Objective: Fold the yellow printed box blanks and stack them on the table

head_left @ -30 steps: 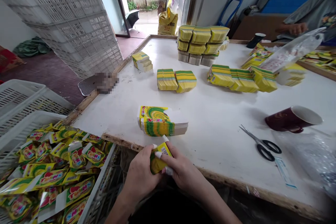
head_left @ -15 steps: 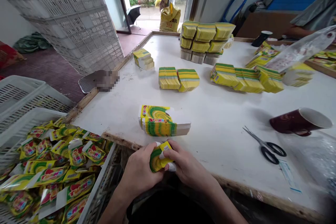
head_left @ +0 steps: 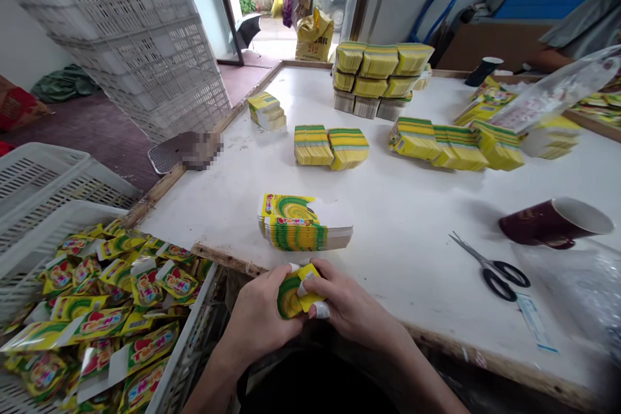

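Note:
A small yellow and green printed carton (head_left: 292,294) is held between both my hands at the near edge of the table. My left hand (head_left: 262,310) grips its left side, with white wrapping on a fingertip. From the right, my right hand (head_left: 347,307) closes on the same carton, its fingers bent over the yellow end; white wrapping shows on these fingertips too. Just beyond the hands lies a stack of flat cartons (head_left: 301,226) of the same print, fanned with white flaps to the right. The underside of the held carton is hidden.
A white crate (head_left: 182,343) full of filled cartons stands at lower left. Scissors (head_left: 490,266) and a dark mug (head_left: 548,223) sit at right, near clear plastic (head_left: 582,291). Bundled cartons (head_left: 383,81) are piled at the back. A person's arm (head_left: 557,58) shows at far right.
The view has shifted very slightly. Both hands stay on the carton in nearly the same pose. In the doorway, the hanging things behind the curtain show differently.

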### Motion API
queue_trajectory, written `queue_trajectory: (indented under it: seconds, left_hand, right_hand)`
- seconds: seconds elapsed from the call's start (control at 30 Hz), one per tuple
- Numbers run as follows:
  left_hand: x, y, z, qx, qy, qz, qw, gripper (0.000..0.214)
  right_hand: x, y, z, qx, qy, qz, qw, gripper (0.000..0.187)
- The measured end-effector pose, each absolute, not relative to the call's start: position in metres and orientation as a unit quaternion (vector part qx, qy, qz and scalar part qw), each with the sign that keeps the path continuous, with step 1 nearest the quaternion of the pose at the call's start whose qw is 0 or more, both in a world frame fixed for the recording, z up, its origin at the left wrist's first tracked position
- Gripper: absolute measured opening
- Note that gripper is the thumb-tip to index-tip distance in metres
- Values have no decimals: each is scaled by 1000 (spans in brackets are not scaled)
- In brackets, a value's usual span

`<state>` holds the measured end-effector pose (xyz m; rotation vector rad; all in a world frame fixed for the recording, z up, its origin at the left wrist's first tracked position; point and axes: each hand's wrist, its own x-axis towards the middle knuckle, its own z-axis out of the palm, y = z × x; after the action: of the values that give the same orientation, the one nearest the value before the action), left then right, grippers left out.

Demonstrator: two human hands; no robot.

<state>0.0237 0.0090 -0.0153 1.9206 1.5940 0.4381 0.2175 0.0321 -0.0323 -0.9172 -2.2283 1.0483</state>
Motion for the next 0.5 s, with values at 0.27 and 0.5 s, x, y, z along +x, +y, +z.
queue_trajectory:
  seconds: [0.27,0.5]
  left_hand:
    - [28,11,-18,742,591,193,249,52]
    - [7,5,-22,541,550,524,361,56]
  right_hand:
    - [210,23,-42,-391,-770,406,298,53]
    - [201,29,-29,-395,-759,358,373,78]
